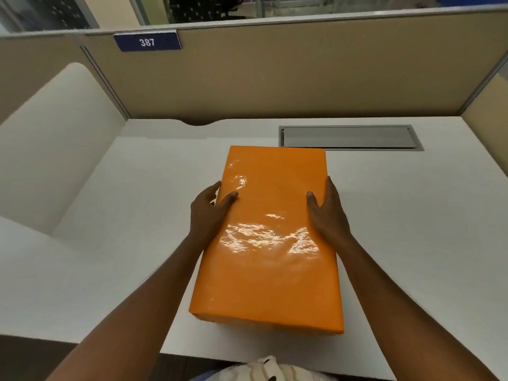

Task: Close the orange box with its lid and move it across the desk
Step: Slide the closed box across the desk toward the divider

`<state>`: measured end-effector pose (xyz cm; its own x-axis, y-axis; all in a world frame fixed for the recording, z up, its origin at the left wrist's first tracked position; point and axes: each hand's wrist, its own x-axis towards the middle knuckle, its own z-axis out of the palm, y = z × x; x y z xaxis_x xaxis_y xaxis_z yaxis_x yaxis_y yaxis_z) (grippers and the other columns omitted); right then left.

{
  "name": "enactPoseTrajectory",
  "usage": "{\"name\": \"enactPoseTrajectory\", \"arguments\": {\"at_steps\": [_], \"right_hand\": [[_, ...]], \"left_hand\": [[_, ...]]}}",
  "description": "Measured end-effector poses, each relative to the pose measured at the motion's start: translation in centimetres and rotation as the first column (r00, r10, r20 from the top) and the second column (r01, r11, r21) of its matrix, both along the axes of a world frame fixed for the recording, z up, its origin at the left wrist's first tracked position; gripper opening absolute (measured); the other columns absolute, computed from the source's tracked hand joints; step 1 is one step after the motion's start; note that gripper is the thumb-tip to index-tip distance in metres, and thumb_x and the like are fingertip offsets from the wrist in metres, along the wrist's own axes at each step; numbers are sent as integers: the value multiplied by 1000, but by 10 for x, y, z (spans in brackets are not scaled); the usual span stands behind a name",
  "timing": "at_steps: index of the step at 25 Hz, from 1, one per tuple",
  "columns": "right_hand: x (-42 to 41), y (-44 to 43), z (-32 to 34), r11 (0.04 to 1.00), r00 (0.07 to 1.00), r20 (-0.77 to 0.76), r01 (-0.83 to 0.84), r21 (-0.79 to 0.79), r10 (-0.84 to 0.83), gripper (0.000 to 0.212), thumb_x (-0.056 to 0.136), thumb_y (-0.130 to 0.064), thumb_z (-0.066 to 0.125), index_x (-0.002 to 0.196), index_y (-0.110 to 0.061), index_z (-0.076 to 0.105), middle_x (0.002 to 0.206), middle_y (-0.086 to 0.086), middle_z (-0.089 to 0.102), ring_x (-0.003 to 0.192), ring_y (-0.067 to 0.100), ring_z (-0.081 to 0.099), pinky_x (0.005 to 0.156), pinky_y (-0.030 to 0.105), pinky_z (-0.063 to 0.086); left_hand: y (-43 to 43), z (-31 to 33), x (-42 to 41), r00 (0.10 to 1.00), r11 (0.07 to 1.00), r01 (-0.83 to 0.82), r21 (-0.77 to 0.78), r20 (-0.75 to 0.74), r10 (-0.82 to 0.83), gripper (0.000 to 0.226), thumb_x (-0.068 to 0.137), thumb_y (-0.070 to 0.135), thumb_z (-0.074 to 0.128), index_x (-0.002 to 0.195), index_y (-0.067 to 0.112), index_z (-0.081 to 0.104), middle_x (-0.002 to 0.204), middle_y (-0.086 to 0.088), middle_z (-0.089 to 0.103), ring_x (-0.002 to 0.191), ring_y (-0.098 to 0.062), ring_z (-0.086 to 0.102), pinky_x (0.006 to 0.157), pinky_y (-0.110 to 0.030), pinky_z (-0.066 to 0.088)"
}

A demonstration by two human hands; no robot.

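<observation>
White desk [110, 270] bears the lidded orange box [269, 243], left hand [209, 213] and right hand [327, 213] each in a clasping grip on its sides.

Both hands [210, 213] [328, 215] grip the lidded orange box's [270, 243] sides.

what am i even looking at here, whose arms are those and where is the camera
There is no machine here. The one picture comes from a wide-angle camera worn on a person's head, looking forward and down, so the two bare arms reaching in from the bottom belong to the wearer. The left hand and right hand press against opposite long sides of a glossy orange box, thumbs lying on its top. The top looks flat and shut, so the lid seems to be on. The box is over a white desk; whether it rests on it or is lifted, I cannot tell. Behind it a grey cable hatch is set into the desk, and a beige partition carries a blue plate reading 387.
</observation>
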<state>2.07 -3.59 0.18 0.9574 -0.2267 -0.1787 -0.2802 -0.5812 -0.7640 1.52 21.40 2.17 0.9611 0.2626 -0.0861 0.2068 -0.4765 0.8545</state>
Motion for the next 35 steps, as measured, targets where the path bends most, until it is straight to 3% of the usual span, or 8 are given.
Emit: {"name": "enactPoseTrajectory", "arguments": {"at_steps": [7,10,14,19,22,28,32,35], "right_hand": [[-51,-24,7,839,941,75,256,480,-330,44,88,-55,49,118,-23,52,119,-2,59,115,23,55,100,46,45],[-100,-17,10,787,980,-23,171,592,-196,68,53,-90,47,103,-44,49,123,-4,54,113,19,55,92,42,47],[-128,-1,10,764,991,-125,113,636,-43,107,30,-96,48,125,-48,39,122,-8,52,99,16,60,67,35,53],[-114,27,17,775,982,-180,154,613,-52,99,47,-90,51,134,-49,30,130,-6,51,100,20,62,63,34,54],[-95,62,15,844,986,-162,120,523,-40,112,39,-92,54,138,-48,24,135,-7,48,102,16,61,68,32,54],[-52,157,14,873,991,-115,121,473,-74,83,72,-61,51,145,-40,18,134,-7,45,95,13,59,65,27,51],[-16,193,18,873,993,-94,107,476,-71,78,78,-54,53,146,-37,20,138,-3,46,112,27,57,83,40,52],[57,299,23,859,998,-63,39,510,-8,70,86,-46,55,146,-34,22,142,0,46,114,27,56,86,41,51]], "left_hand": [[17,10,-58,995,974,-43,-220,-98,22,50,88,35,61,135,16,54,137,-7,57,119,-19,57,95,-37,46],[27,-1,-95,988,936,-87,-342,-152,37,55,89,40,55,141,26,45,143,0,51,121,-16,53,95,-37,45],[37,-22,-123,978,813,-51,-580,-194,-77,44,82,52,50,126,47,52,136,5,58,113,-20,64,92,-46,54],[60,-33,-107,970,719,-20,-695,-188,-155,59,76,66,53,133,50,46,136,4,59,114,-25,64,93,-56,51],[96,-28,-80,972,731,-21,-682,-185,-143,54,82,56,52,134,44,48,133,2,61,110,-25,66,91,-52,53],[186,-14,-24,985,740,-53,-670,-158,-72,47,88,40,55,134,35,52,130,0,62,107,-26,66,78,-40,58],[220,-3,6,985,753,-17,-658,-141,-100,53,81,39,61,132,32,54,126,0,65,104,-27,68,73,-36,59],[333,9,63,992,737,-8,-676,-100,-81,40,89,25,59,128,35,56,121,2,67,102,-27,69,69,-34,59]]}}
